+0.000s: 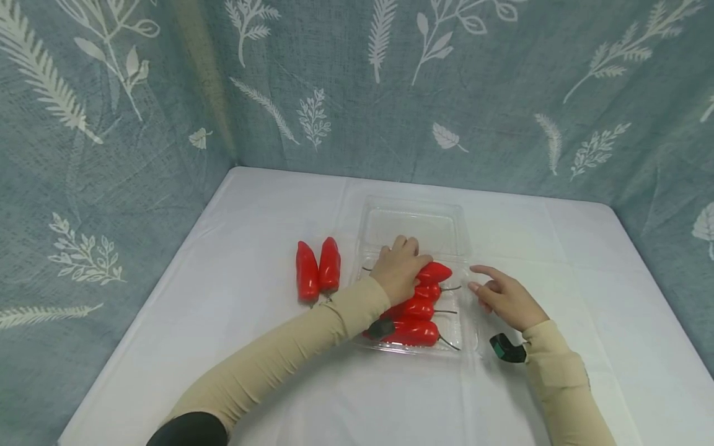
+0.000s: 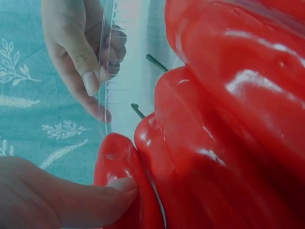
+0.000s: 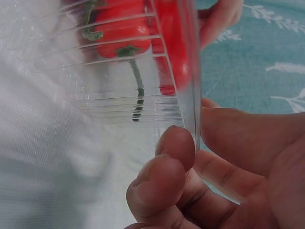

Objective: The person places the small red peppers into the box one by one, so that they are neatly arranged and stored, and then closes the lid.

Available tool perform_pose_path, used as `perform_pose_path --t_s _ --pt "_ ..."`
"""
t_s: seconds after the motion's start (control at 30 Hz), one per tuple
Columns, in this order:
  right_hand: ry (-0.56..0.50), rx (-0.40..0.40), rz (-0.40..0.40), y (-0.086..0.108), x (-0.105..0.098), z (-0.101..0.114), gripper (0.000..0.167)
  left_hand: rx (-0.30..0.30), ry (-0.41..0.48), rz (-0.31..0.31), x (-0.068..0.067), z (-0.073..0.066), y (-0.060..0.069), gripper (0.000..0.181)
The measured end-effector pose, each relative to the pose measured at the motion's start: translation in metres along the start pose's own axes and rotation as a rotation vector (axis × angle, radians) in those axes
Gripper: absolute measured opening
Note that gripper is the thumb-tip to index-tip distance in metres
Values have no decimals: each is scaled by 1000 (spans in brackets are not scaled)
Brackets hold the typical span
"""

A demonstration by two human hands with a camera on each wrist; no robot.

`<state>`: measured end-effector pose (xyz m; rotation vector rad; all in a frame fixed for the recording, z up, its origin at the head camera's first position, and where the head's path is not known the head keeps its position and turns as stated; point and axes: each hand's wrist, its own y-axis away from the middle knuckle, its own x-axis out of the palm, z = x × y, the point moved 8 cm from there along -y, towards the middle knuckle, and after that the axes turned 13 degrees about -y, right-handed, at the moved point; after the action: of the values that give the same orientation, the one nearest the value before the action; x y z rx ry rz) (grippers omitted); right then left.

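Observation:
In the head view, a clear plastic clamshell container point(image 1: 467, 322) lies on the white table, several red peppers point(image 1: 413, 333) side by side in its base, green stems pointing right. My left hand point(image 1: 397, 272) holds the rearmost pepper point(image 1: 436, 272) in the base; the left wrist view shows the thumb point(image 2: 121, 186) pressing on its red skin. At the container's right side, my right hand point(image 1: 504, 300) holds the edge, thumb point(image 3: 238, 136) above the rim point(image 3: 194, 86) and curled fingers point(image 3: 159, 183) below it. The left hand's other fingers are hidden in the left wrist view.
Two more red peppers point(image 1: 307, 272) lie left of the container on the white tablecloth point(image 1: 268, 217). The container's transparent lid point(image 1: 413, 226) is folded back flat behind the base. A blue-green leaf-patterned curtain point(image 1: 346, 111) closes off the back and sides.

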<state>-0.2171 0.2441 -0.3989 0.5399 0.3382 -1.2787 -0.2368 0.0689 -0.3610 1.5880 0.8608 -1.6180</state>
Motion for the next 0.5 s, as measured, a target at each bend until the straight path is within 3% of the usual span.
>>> perform_pose_path --t_s 0.23,0.5 --pt "3 2 2 0 1 0 48 16 4 9 2 -1 1 56" --pt "-3 31 2 0 1 -3 51 -10 23 -33 -1 0 1 42"
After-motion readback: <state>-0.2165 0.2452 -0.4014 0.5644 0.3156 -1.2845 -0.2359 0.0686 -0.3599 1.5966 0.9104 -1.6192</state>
